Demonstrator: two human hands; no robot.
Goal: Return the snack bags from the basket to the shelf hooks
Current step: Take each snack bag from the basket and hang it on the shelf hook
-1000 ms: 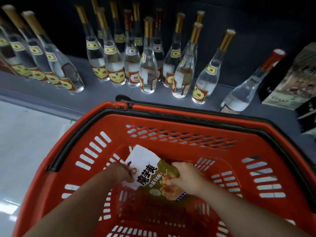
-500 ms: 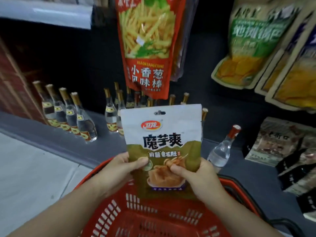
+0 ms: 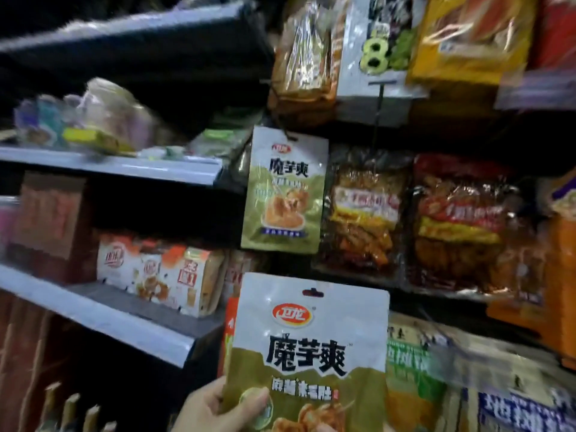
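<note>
I hold a white and olive-green snack bag (image 3: 311, 347) upright at the bottom centre of the head view. My left hand (image 3: 215, 410) grips its lower left corner, with the thumb on the front of the bag. My right hand is out of view, as is the basket. The bag's hang hole (image 3: 312, 292) is at its top edge. An identical bag (image 3: 285, 188) hangs on a shelf hook (image 3: 291, 137) directly above, with a gap between the two bags.
Other snack bags (image 3: 364, 210) hang in rows to the right, and more hang above (image 3: 305, 57). Grey shelves (image 3: 103, 319) with boxed goods (image 3: 156, 272) jut out on the left. Bottle tops (image 3: 70, 410) show at the bottom left.
The bag came up out of the red basket and rose toward the hooks. My view swung up from the basket and bottles to the shelves. The right hand left the view.
</note>
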